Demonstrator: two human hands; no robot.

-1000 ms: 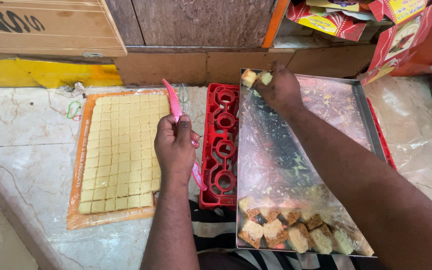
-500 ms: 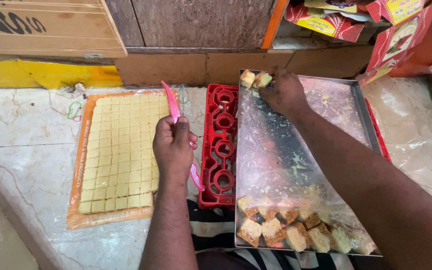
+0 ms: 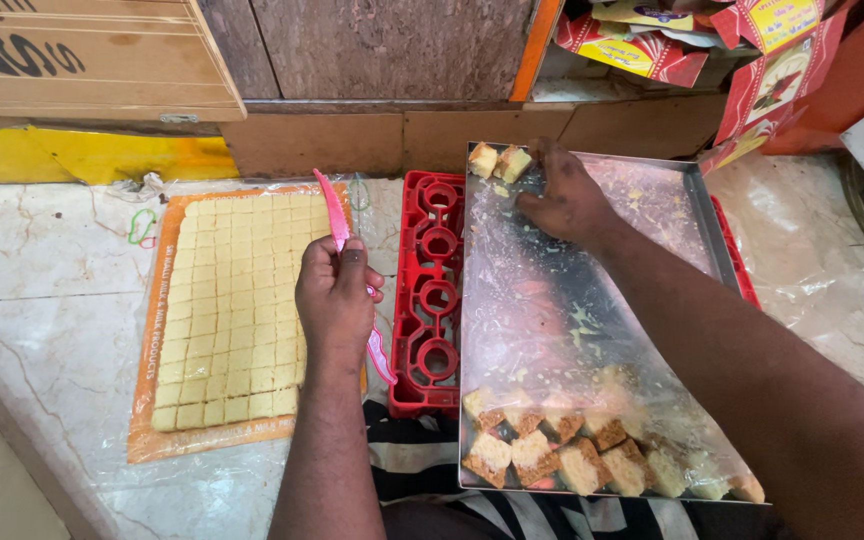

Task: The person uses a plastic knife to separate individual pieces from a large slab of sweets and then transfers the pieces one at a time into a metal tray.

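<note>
The left hand (image 3: 334, 300) has its fingers wrapped tight round one pink plastic knife (image 3: 336, 222), just right of one slab of pale yellow sweet scored into squares (image 3: 232, 310) on the marble counter (image 3: 42, 300). The right hand (image 3: 564, 200) has its fingers curled against two cut sweet cubes (image 3: 498, 161) in the far left corner of the plastic-lined steel tray (image 3: 712, 225). One red plastic crate (image 3: 434, 290) sits beneath the tray.

Sweets on floor and tray

Cut slab (image 3: 227, 310) lies left on the floor (image 3: 42, 290); crate (image 3: 434, 300) sits between it and the tray (image 3: 592, 310); cut pieces (image 3: 572, 455) line the tray's near edge, two pieces (image 3: 497, 160) its far left corner.
</note>
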